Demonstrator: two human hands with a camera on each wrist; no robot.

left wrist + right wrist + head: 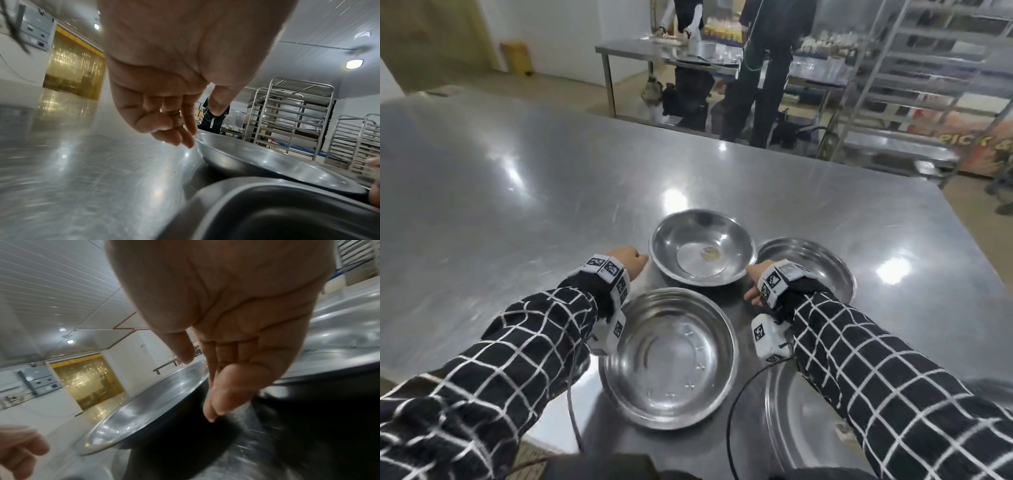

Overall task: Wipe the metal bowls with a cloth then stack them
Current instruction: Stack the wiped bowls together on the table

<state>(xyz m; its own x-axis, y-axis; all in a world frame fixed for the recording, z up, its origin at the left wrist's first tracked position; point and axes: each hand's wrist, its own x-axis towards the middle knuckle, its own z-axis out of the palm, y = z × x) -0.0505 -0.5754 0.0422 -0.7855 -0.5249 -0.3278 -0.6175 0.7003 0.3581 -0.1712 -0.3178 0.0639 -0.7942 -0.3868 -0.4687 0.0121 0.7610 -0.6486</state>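
Several metal bowls sit on the steel table (517, 205). The far bowl (702, 246) has a small brown stain in its bottom. My left hand (631, 262) is at its left rim and my right hand (755, 281) at its right rim. In the left wrist view the left hand (202, 128) hangs relaxed, fingertips (185, 142) right by the rim of that bowl (267, 162). In the right wrist view the right hand (198, 388) has straight fingers beside the same bowl (148, 405), thumb above the rim. Neither hand holds anything. No cloth is in view.
A second bowl (671, 356) lies close to me between my arms, a third (822, 263) at the right behind my right hand, another (808, 428) under my right forearm. Behind the table stand people (767, 68) at another steel table, and tall racks (928, 68).
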